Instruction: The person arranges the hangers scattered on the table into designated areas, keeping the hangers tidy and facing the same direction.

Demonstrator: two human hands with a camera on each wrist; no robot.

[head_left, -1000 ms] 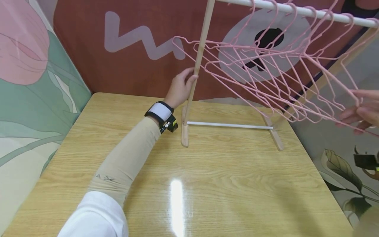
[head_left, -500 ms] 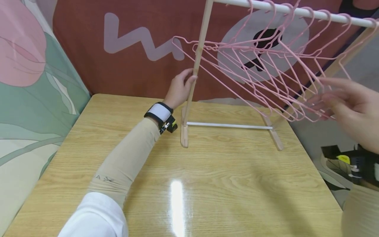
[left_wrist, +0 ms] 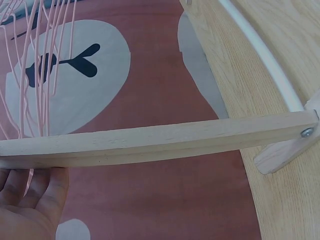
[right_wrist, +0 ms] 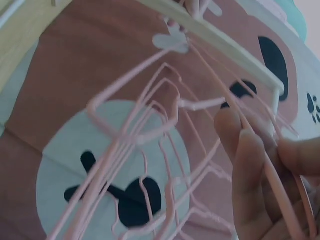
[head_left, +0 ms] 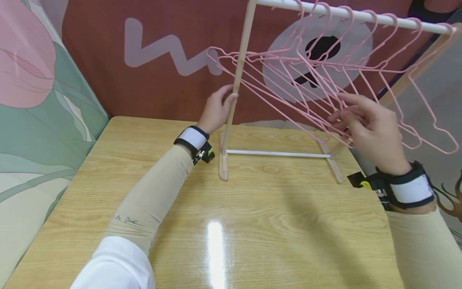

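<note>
A small wooden clothes rack (head_left: 240, 60) stands at the back of the wooden table (head_left: 252, 224). Several pink wire hangers (head_left: 299, 80) hang from its white top rail (head_left: 361, 15), swung out to the left. My left hand (head_left: 225, 98) grips the rack's left upright about halfway up. In the left wrist view that upright (left_wrist: 160, 142) runs across the frame, with my fingers (left_wrist: 35, 195) below it. My right hand (head_left: 343, 116) pinches the lower bars of the hangers near the rack's right side. The right wrist view shows my fingers (right_wrist: 255, 175) curled round pink hangers (right_wrist: 150, 125).
A white lower rod (head_left: 278, 153) joins the rack's two feet on the table. A red-brown patterned panel (head_left: 162, 88) closes the back and a green and pink panel (head_left: 36, 100) the left. The table's right edge (head_left: 375, 192) drops off beside my right wrist.
My right hand has come in from the right edge to the left and taken hold of the hangers. The hangers have swung left. My left hand stays on the upright.
</note>
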